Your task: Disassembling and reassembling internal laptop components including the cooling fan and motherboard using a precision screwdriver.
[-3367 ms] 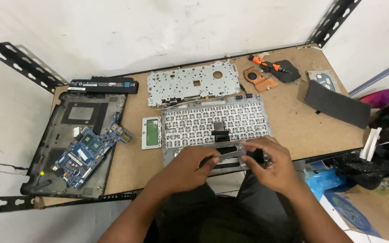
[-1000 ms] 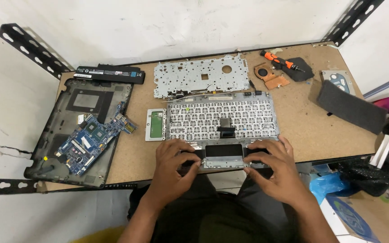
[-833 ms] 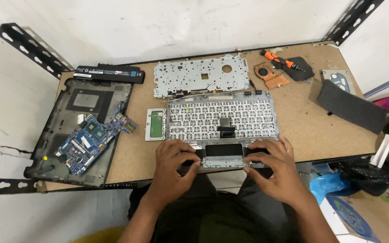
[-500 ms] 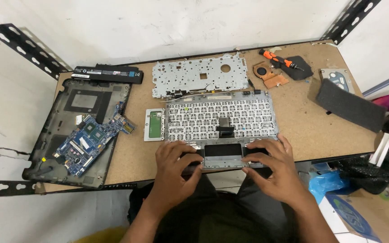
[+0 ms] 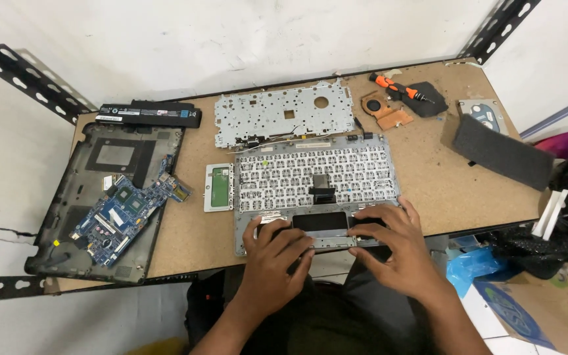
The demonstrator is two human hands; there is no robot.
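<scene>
Brown fibreboard bench (image 5: 428, 177), white wall; left hand (image 5: 274, 253), right hand (image 5: 396, 246) flat, unclenched on palmrest (image 5: 317, 190).

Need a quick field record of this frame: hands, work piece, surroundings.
left hand: resting on near edge of the grey laptop palmrest frame, left of its black touchpad panel
right hand: on same edge, right of panel
bench: brown board table
left side: black laptop base shell holding blue circuit board
behind: perforated silver metal plate
far right: orange-handled screwdriver
</scene>
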